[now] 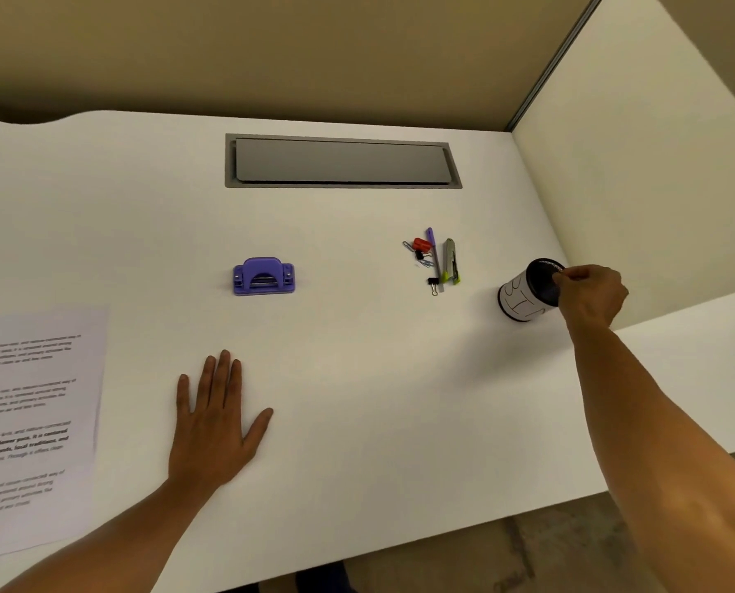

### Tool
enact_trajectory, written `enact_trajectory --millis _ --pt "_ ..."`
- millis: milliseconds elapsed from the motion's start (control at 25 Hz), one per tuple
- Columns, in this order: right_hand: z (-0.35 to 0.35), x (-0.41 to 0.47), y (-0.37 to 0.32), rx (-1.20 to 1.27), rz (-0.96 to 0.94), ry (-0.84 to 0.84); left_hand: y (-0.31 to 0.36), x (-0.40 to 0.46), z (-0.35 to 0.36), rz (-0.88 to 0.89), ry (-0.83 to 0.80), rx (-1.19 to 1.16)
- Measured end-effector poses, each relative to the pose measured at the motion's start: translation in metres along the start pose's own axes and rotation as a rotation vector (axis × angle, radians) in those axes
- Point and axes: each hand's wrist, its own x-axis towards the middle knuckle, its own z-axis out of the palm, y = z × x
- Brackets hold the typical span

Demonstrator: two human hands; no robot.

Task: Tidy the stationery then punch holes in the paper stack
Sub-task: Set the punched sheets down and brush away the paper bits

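At the far left, a paper stack (pixel 32 425) lies flat on the white desk (pixel 357 344), its printed lines running across. Next, the left hand (pixel 212 425) rests palm down on the desk, fingers spread open, holding nothing. Past it sits a purple hole punch (pixel 263 276). A grey flap (pixel 342 161) is set in the desk near the tan wall (pixel 271 49). Further right is a little pile: clips (pixel 419 252), a purple pen (pixel 433 254) and a cutter (pixel 451 261), both pointing away towards the wall. At the far right, the right hand (pixel 590 295) pinches the rim of a white cup (pixel 526 295) that tips left.
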Motion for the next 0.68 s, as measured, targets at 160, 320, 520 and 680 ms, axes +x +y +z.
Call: enact_trajectory --millis 160,320,520,680 --pt "0.004 -0.003 0.007 0.019 -0.034 -0.015 0.000 0.000 0.001 0.007 0.012 -0.006" --pt "0.011 -0.020 0.007 0.038 -0.169 0.111 0.001 0.002 0.000 0.005 0.002 -0.007" --pt "0.064 -0.117 0.017 0.028 -0.694 0.008 0.001 0.001 -0.003 -0.006 -0.026 0.009" --pt "0.114 -0.204 0.031 -0.108 -0.688 -0.468 0.002 0.002 -0.004 -0.013 -0.043 0.008"
